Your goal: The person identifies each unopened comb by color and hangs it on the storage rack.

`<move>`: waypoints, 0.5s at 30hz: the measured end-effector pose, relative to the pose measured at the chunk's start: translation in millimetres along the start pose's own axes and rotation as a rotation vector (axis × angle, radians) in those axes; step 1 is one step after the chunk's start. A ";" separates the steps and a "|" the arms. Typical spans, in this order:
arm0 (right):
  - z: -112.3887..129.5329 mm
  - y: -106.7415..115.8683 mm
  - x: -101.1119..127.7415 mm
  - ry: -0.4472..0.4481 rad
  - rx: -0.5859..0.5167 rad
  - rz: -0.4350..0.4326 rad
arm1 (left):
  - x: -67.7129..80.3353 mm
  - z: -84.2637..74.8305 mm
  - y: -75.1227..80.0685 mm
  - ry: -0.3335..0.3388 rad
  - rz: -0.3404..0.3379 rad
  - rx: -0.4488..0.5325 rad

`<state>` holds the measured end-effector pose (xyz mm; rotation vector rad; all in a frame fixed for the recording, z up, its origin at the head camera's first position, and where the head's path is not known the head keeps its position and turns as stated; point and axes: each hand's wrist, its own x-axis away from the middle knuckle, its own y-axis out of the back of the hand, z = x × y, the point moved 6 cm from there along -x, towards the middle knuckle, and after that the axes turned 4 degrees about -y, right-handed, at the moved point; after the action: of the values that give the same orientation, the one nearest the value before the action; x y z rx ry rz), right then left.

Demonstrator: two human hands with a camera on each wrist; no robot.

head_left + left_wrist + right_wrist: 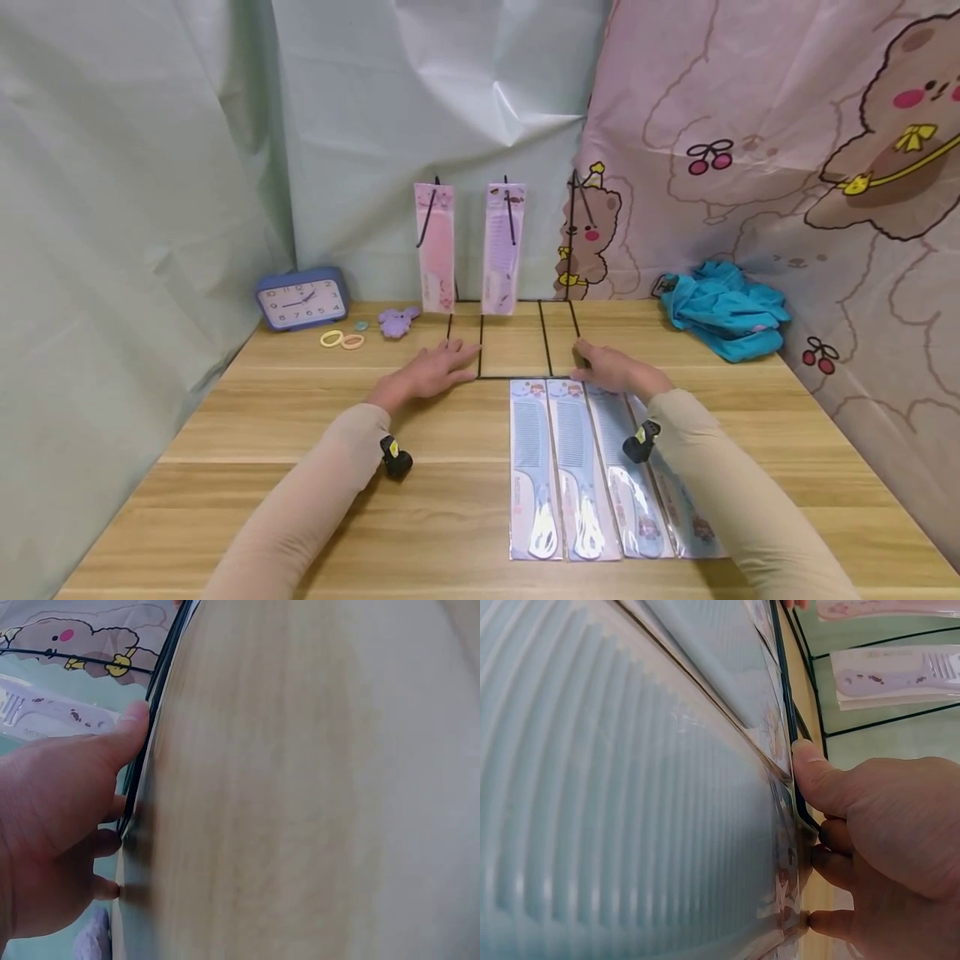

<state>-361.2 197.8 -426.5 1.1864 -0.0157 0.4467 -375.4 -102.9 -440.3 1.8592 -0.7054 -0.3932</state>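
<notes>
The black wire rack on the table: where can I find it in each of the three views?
Head view: the black wire rack stands at centre, its base on the table, between the left hand and the right hand.
Left wrist view: a dark wire by the thumb, left of centre.
Right wrist view: thin black wires, upper right.
Shared landmark: the hanging purple comb pack.

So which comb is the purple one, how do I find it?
Look at the black wire rack standing at the back of the wooden table. Two packaged combs hang from it. The purple comb is the right-hand one; its neighbour, the pink comb, hangs to its left.
</notes>
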 end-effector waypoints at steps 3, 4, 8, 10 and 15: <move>1.8 0.9 -0.9 0.012 0.009 -0.006 | 0.3 -1.4 -1.1 0.003 0.021 -0.025; 2.8 0.9 -1.2 0.021 0.009 -0.006 | 0.8 -1.5 -1.3 0.008 0.031 -0.032; 3.3 0.3 -0.7 0.061 0.015 -0.007 | 2.4 -1.8 -2.8 0.021 0.066 -0.062; 0.6 0.7 1.1 0.083 0.016 -0.014 | 2.1 -2.8 -3.2 0.014 0.069 -0.062; -10.4 9.5 10.3 0.142 -0.008 -0.052 | -0.2 -5.4 -1.9 0.012 0.071 -0.060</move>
<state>-357.3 213.4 -419.6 1.1421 0.1357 0.4834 -372.0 -98.3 -439.9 1.7736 -0.7418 -0.3536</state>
